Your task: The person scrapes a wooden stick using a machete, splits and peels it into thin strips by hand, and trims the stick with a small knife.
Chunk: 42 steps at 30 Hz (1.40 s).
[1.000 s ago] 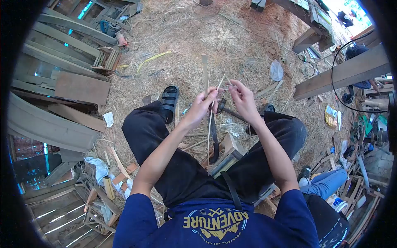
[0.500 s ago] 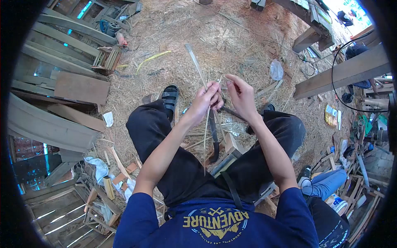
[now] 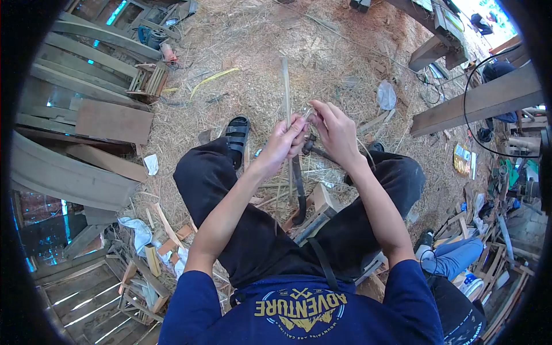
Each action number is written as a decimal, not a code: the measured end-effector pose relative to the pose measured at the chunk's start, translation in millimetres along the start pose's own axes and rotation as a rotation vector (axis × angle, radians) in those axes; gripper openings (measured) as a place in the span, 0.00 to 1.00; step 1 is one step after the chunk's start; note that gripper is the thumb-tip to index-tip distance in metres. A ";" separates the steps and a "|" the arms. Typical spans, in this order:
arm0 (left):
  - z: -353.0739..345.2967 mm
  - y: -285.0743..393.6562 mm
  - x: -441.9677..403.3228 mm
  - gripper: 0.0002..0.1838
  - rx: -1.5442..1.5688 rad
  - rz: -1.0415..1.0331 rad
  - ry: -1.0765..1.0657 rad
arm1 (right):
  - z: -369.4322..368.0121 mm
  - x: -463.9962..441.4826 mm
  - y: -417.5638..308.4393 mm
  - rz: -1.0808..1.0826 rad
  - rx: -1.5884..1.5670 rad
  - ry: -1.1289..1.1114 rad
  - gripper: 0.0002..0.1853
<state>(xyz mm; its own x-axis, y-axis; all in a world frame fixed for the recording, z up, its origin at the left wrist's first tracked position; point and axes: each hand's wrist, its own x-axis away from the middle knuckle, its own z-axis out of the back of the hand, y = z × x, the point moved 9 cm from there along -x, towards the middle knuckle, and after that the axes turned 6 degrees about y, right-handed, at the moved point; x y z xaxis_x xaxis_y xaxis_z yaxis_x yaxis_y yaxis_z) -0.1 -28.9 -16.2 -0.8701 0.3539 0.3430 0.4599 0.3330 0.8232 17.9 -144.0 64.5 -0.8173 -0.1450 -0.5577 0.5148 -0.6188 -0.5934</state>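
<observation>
My left hand (image 3: pixel 283 139) is closed on a pale flat strip (image 3: pixel 286 86) that stands up past the fingers, its lower part running down below the fist. Close beside it on the right, my right hand (image 3: pixel 336 133) has thumb and forefinger pinched together near the left fingertips. A small thin piece shows between the hands, too small to name. Below them a dark curved bar (image 3: pixel 299 195) and a hammer-like tool (image 3: pixel 310 144) lie between my legs, beside a wooden block (image 3: pixel 325 202).
Straw and shavings cover the ground (image 3: pixel 253 75). Planks (image 3: pixel 86 52) lean at the left, and a thick beam (image 3: pixel 477 99) crosses at the right. A plastic bag (image 3: pixel 386 95) lies ahead. Another person's jeans leg (image 3: pixel 454 257) is at the lower right.
The strip swung from upright to leaning left, then back to upright. The thin strips that crossed between the hands have shifted, and my right hand has moved closer to my left.
</observation>
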 end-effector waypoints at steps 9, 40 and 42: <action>13.1 -8.9 3.0 0.15 -0.135 0.049 -0.057 | -7.0 13.3 9.5 0.049 0.076 -0.163 0.14; 4.6 -27.1 38.4 0.16 -0.387 0.056 -0.168 | 2.6 56.1 7.0 0.379 0.066 -0.262 0.21; 5.3 -30.7 36.6 0.16 -0.456 0.020 -0.192 | 5.8 58.6 4.2 0.408 0.067 -0.291 0.23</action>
<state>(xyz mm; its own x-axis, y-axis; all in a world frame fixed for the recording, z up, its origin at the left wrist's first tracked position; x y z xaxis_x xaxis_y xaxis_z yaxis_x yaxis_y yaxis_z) -45.1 -21.6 -31.3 -0.7940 0.5250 0.3065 0.3147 -0.0764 0.9461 -29.3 -159.6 32.7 -0.5961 -0.5886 -0.5461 0.7974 -0.5136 -0.3167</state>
